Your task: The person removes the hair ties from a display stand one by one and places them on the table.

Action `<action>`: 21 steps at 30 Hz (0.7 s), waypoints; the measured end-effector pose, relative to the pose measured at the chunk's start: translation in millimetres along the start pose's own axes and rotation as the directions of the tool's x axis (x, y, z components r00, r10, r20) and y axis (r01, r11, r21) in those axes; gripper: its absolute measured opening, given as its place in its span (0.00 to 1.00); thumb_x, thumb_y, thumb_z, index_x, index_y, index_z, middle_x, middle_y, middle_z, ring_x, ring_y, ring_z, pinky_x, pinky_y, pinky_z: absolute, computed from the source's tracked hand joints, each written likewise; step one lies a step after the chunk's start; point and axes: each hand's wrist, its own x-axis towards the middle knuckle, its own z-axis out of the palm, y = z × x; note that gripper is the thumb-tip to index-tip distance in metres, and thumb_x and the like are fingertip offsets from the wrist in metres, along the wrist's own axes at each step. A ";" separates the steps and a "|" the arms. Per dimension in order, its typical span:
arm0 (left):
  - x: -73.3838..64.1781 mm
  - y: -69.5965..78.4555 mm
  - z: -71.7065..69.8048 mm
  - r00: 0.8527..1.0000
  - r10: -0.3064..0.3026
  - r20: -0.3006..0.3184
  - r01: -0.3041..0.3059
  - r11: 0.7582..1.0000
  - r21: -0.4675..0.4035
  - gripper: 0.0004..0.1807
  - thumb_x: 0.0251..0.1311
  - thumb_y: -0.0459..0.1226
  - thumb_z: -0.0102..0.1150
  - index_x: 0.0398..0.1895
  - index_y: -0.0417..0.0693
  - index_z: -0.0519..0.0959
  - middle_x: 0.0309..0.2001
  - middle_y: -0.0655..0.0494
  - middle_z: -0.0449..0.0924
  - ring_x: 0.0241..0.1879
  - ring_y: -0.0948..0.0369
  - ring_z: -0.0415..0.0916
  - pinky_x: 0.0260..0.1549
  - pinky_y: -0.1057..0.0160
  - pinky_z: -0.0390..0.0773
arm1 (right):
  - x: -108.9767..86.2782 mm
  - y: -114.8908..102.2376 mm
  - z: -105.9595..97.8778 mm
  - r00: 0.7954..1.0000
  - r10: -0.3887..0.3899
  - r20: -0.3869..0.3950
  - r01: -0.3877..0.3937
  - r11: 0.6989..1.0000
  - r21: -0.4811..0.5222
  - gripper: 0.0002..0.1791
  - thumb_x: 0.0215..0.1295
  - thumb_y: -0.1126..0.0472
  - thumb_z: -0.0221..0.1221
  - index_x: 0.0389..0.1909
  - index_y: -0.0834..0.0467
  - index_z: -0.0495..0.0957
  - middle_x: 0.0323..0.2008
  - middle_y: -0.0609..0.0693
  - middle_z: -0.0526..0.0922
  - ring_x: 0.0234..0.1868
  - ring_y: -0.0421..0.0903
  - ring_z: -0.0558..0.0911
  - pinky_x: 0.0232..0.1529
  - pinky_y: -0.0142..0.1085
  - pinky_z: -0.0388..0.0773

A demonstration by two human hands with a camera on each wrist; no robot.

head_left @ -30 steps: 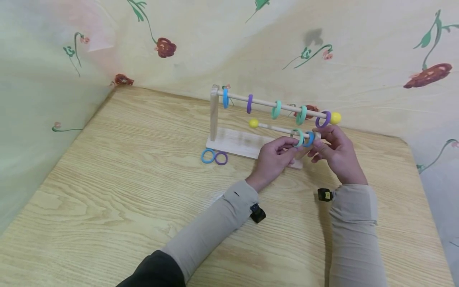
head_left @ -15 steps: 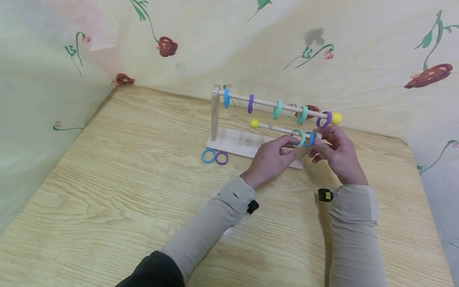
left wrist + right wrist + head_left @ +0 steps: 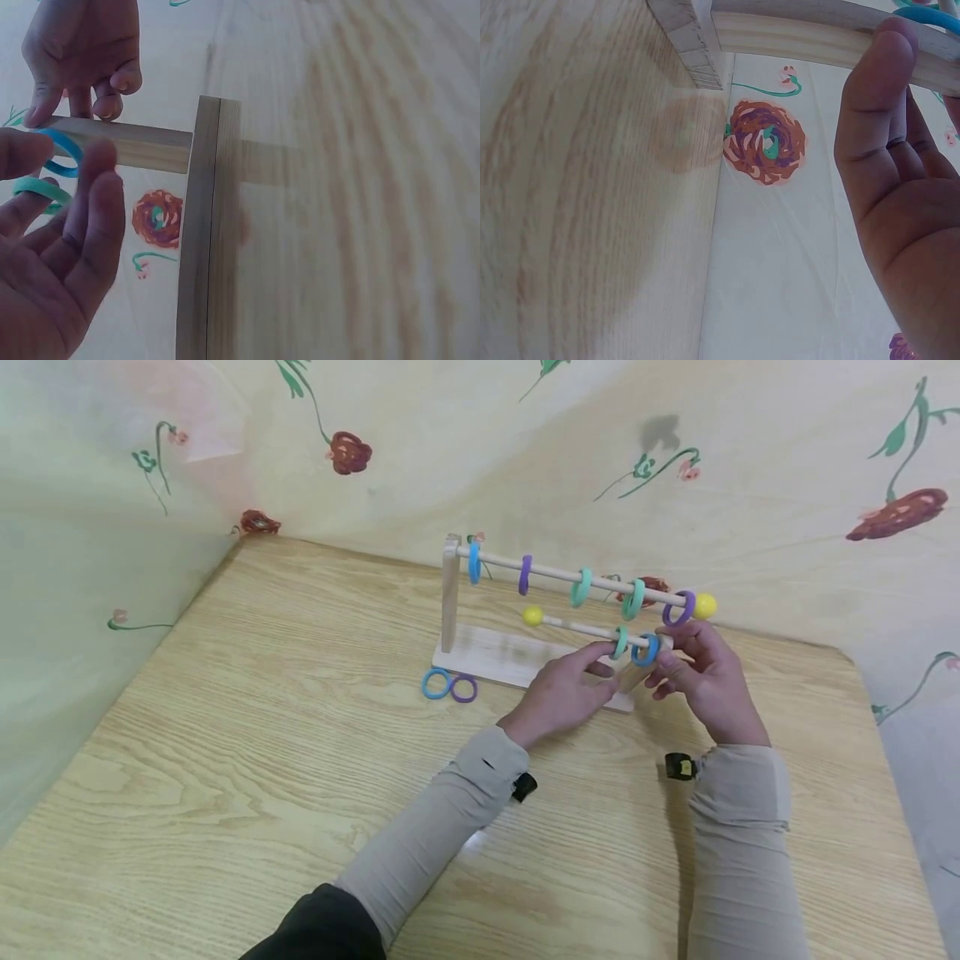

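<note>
A wooden ring stand has a base (image 3: 495,652), a tall left post (image 3: 449,597) and a shorter right post (image 3: 154,146). My right hand (image 3: 708,681) grips the top of the short post, its thumb (image 3: 892,60) lying along the wood. On the lower rod (image 3: 577,628) hang a green ring (image 3: 619,643) and a blue ring (image 3: 645,650), close to that post. My left hand (image 3: 566,693) reaches in from the left, index fingertip at the green ring and thumb apart from it. Both rings show among its fingers (image 3: 97,225) in the left wrist view.
The upper rod (image 3: 551,572) carries several blue, purple and green rings and ends in a yellow ball (image 3: 704,606). Another yellow ball (image 3: 532,616) caps the lower rod. A loose blue ring (image 3: 436,683) and purple ring (image 3: 463,688) lie before the base. Flowered cloth (image 3: 480,452) stands behind.
My left hand has drawn back slightly to the left, its thumb moving off the green ring. That ring now hangs more edge-on, farther from the blue one. The right hand keeps its place.
</note>
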 end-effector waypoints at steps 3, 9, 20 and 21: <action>0.4 -0.7 0.2 1.000 0.018 0.009 -0.017 0.997 -0.077 0.27 0.72 0.40 0.58 0.73 0.57 0.69 0.48 0.63 0.84 0.44 0.66 0.81 0.42 0.67 0.77 | 0.9 -0.2 0.5 1.000 -0.002 0.001 0.002 1.000 0.001 0.15 0.74 0.69 0.55 0.59 0.62 0.73 0.43 0.55 0.77 0.31 0.46 0.84 0.27 0.33 0.84; 0.8 -3.4 4.5 0.994 0.103 -0.024 -0.106 0.966 -0.236 0.17 0.74 0.38 0.56 0.62 0.44 0.76 0.43 0.55 0.82 0.33 0.60 0.85 0.31 0.68 0.80 | 1.3 0.3 1.0 1.000 -0.006 0.003 0.006 1.000 0.007 0.15 0.74 0.70 0.55 0.59 0.61 0.73 0.43 0.55 0.77 0.31 0.46 0.84 0.27 0.33 0.84; 0.1 -2.8 3.1 0.974 0.206 -0.095 -0.215 0.973 -0.086 0.12 0.75 0.38 0.56 0.54 0.44 0.82 0.43 0.55 0.84 0.29 0.65 0.78 0.23 0.71 0.74 | 1.1 -0.1 0.3 1.000 0.000 0.001 0.000 1.000 0.003 0.15 0.74 0.69 0.55 0.59 0.62 0.73 0.42 0.55 0.77 0.31 0.46 0.84 0.27 0.33 0.84; 0.3 -2.3 2.4 0.972 0.218 -0.089 -0.222 0.974 -0.039 0.12 0.75 0.38 0.55 0.55 0.45 0.82 0.43 0.55 0.85 0.28 0.66 0.76 0.23 0.72 0.74 | 0.9 -0.1 0.0 1.000 0.003 -0.001 -0.003 1.000 0.003 0.15 0.74 0.69 0.55 0.59 0.62 0.73 0.42 0.55 0.77 0.31 0.46 0.84 0.27 0.34 0.84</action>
